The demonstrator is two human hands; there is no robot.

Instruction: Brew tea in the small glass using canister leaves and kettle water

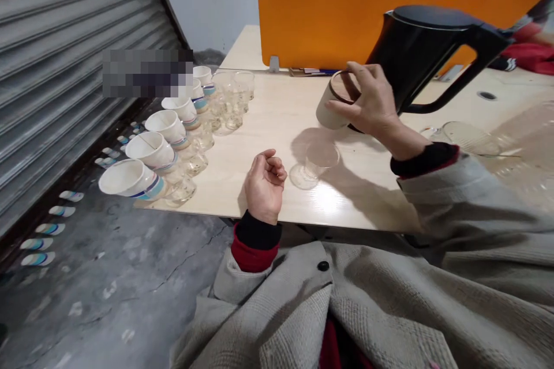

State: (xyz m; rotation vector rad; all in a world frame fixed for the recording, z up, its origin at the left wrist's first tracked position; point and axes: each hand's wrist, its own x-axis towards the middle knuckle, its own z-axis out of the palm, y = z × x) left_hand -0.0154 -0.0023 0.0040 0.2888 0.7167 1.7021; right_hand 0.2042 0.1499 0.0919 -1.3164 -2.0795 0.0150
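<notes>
Pinched at its rim by the right hand (370, 98), the cup (328, 119) is held just beside the kettle (402, 55); the left hand (265, 187) is loosely curled, empty. Paper cups (151, 151) and glasses (195, 162) are already lined up; one lone glass (322, 158) is left out of line.

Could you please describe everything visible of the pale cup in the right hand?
The pale cup is roughly cylindrical, with a dark rim and brownish inside. The right hand grips it near its open mouth. It is just left of the black kettle; I cannot tell its material or whether it touches the table.
</notes>
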